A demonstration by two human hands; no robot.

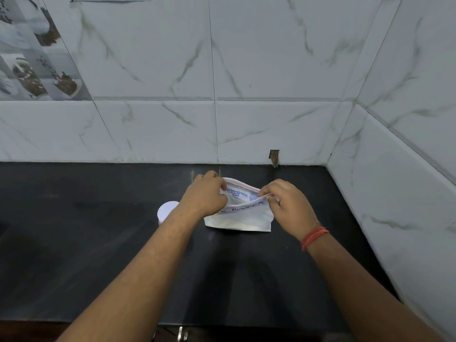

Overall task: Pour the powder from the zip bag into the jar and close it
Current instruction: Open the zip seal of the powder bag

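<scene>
**Gripping a zip bag at its mouth**

Standing on the dark, matte tabletop [98, 243], the thin clear plastic zip bag [243, 217] is being pinched at its red-lined top by both grips: the left hand [206, 193] and right hand [287, 204], each clenched on an end. Handwritten "POWDER" and printed "ZIPOUCH" are showing. A round white jar [166, 212] is sitting just left of the bag.

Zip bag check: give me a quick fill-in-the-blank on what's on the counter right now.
1. Both hands grip the zip bag at its ____ edge.
2. The handwritten label on the bag shows the word ____.
3. The white jar sits beside the ____ forearm.
4. The red thread band is on the ____ wrist.

Missing words: top; POWDER; left; right
</scene>
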